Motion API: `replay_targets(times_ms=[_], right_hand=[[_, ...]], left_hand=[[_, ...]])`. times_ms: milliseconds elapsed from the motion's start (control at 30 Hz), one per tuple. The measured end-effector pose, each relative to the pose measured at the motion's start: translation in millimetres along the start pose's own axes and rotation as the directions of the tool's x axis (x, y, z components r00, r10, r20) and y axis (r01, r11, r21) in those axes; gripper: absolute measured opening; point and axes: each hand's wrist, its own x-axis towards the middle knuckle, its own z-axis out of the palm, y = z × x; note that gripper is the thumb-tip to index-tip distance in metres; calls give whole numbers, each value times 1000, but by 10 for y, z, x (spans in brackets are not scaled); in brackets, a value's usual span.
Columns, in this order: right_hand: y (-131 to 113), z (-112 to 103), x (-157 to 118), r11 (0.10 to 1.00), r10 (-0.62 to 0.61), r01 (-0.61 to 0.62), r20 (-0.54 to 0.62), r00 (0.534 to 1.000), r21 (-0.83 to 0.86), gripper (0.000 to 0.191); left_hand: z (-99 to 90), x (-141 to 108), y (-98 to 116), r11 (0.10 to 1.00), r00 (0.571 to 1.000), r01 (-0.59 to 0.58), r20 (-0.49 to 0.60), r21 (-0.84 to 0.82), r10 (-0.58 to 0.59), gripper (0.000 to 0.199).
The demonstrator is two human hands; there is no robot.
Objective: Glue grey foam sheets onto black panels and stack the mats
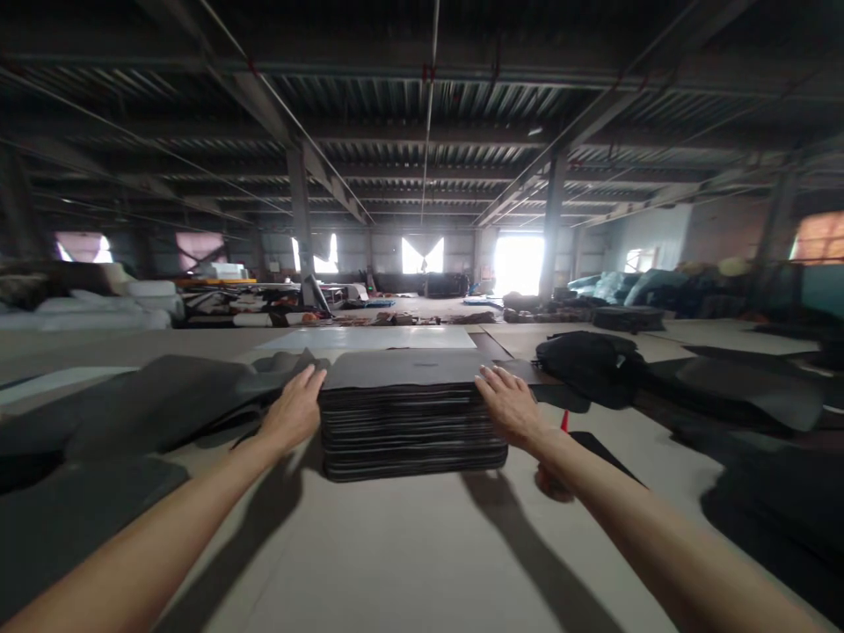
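A thick stack of dark grey sheets (pixel 414 431) with rounded corners stands on the pale table in front of me. Its top sheet (pixel 409 369) is lighter grey with a small dark mark. At the upper left corner of the stack is my left hand (pixel 294 406), its fingers stretched out along the side. My right hand (pixel 511 403) lies at the opposite upper corner, fingers extended and the fingertips at the edge of the top sheet. Neither hand's fingers are wrapped around anything. The thumbs are hard to see.
Loose dark grey sheets (pixel 151 404) spread over the table's left side. To the right lie a black cloth heap (pixel 590 365) and more dark pieces (pixel 778 501). Beneath my right forearm are a red pointed object (pixel 565 421) and a black flat piece (pixel 600 453). A pillar (pixel 552 229) stands farther back.
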Motion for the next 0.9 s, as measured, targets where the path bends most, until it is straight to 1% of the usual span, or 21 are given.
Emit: replay_targets(times_ms=[67,133,233,300,367,433,533,600,667,767,900], right_hand=[[-35,-78,-59,996,-72,76,-74,995,44,59],[-62,-173,4,989,-82,95,-123,989,110,48],[-111,-291,282,980,-6,31,-129,992,195,35],[-166,-324,503,971,24,5,-121,992,238,35],[-239,-312,702,960,36,-6,-102,994,281,35],[-319,-263,874,950,31,-7,-72,997,314,34],[-424,-138,1112,938,36,-23,-30,999,346,33],[-469,-36,1266,931,45,-40,-6,999,363,32],[-493,64,1410,925,59,-64,23,998,376,30],[-499,183,1592,915,84,-111,85,993,389,26],[-486,259,1769,897,99,-163,171,980,411,25]], left_hand=[[-45,-82,79,999,998,-53,-41,13,53,64],[-107,-115,216,993,991,-118,-64,21,120,63],[-202,-68,511,978,975,-205,-82,24,206,53],[-229,-9,719,965,962,-261,-82,21,262,51],[-200,42,886,950,948,-313,-61,11,313,55],[-112,71,990,940,940,-340,-34,-9,340,58],[77,76,1046,940,940,-340,-14,-40,340,60],[190,62,1052,942,943,-332,-27,-52,331,60],[263,46,1054,943,944,-328,-51,-58,326,60],[303,32,1058,943,944,-328,-65,-61,324,60],[310,18,1060,941,940,-335,-91,-49,330,57]])
